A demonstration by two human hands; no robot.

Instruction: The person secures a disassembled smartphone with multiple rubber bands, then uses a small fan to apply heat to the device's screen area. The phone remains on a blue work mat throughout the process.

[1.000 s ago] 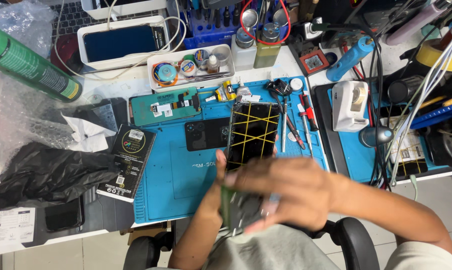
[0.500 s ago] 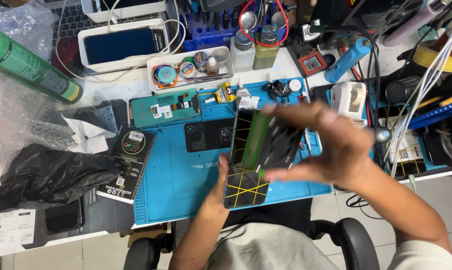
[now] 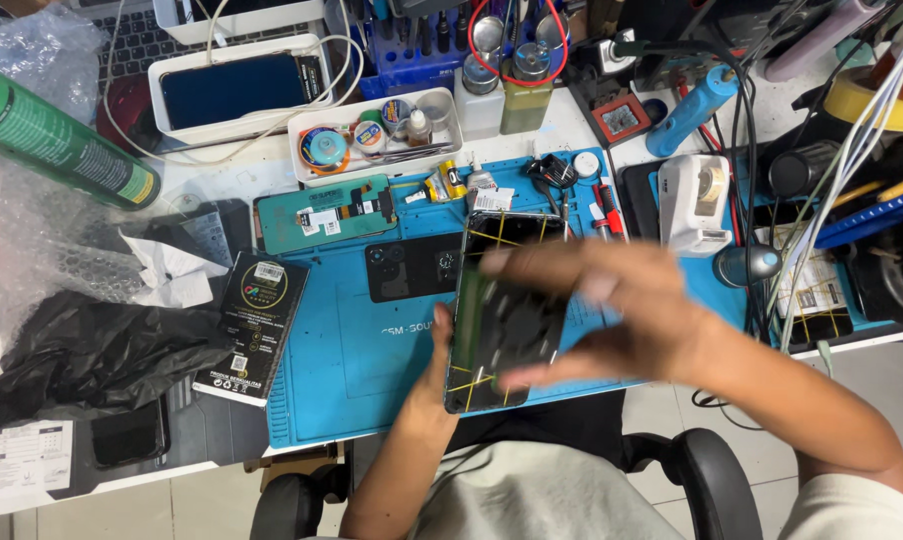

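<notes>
My left hand holds a black phone screen panel crossed with yellow tape strips, gripping its left edge above the blue work mat. My right hand is spread over the panel's right side, blurred by motion, its fingers on or just above the glass. A black phone back cover lies on the mat just left of the panel. A teal phone frame with flex parts lies behind it.
A black retail box rests at the mat's left edge, with a black plastic bag and bubble wrap further left. A green spray can, a white tray of small parts, screwdrivers and cables crowd the back and right.
The taped panel came up from the mat into my hands. My right hand moved from low near my lap up and across over the panel's face.
</notes>
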